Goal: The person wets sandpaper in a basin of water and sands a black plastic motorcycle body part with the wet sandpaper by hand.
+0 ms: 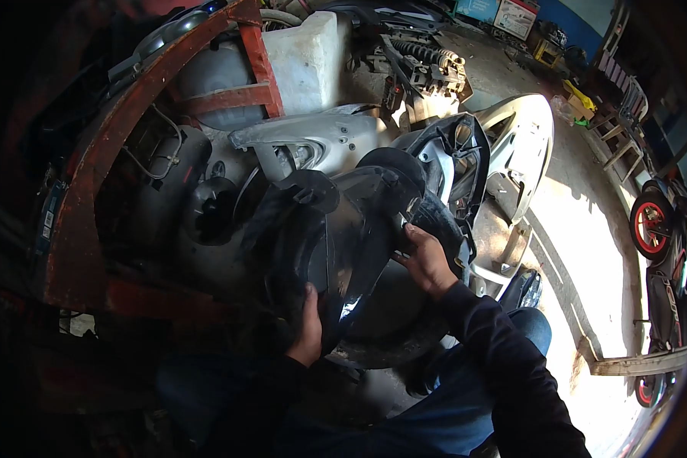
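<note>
A large black, curved plastic motorcycle panel [355, 237] is held in front of me, over my knees. My left hand [308, 330] grips its lower left side, with the thumb pointing up along the surface. On the panel's right edge, my right hand [427, 263] is closed with the thumb on top. The fingers of both hands are partly hidden behind the panel. Just beyond it lies a silver-grey fairing [328, 141]. Black-and-silver bodywork [450, 164] and a pale fairing panel [523, 149] lean close by my right hand.
A rusty red metal frame [91, 175] stands at the left, beside a pale concrete block [305, 65]. Behind the panels is a mechanical assembly with a coil spring [424, 53]. A motorcycle with a red-rimmed wheel [650, 225] and a wooden beam [637, 365] are at the right.
</note>
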{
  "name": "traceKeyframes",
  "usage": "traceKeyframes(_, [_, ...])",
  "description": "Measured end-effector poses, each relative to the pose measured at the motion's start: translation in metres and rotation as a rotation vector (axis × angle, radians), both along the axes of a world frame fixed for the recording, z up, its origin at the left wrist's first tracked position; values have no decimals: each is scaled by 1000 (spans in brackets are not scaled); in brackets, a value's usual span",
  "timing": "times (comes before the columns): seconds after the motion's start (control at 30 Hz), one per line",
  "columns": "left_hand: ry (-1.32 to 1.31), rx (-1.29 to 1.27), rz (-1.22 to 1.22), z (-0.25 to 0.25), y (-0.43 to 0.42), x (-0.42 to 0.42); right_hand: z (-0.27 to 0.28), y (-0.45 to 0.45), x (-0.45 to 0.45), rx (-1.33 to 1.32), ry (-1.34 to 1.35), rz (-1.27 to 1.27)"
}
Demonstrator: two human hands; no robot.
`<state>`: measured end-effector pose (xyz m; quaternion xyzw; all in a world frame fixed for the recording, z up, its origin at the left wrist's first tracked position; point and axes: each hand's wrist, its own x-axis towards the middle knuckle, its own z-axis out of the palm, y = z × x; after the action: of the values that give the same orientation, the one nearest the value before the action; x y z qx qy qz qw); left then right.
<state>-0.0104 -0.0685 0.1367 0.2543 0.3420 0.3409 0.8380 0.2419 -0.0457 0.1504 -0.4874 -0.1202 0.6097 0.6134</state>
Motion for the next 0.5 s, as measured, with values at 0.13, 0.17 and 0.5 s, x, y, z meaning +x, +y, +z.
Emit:
traceKeyframes(0.13, [129, 17, -237, 10, 4, 1, -15, 1, 3, 10, -75, 56])
traceKeyframes(0.17, [268, 181, -322, 13, 7, 2, -23, -3, 0, 77, -670, 50])
traceKeyframes(0.5, [400, 354, -134, 54, 14, -8, 8, 14, -3, 590, -1453, 269])
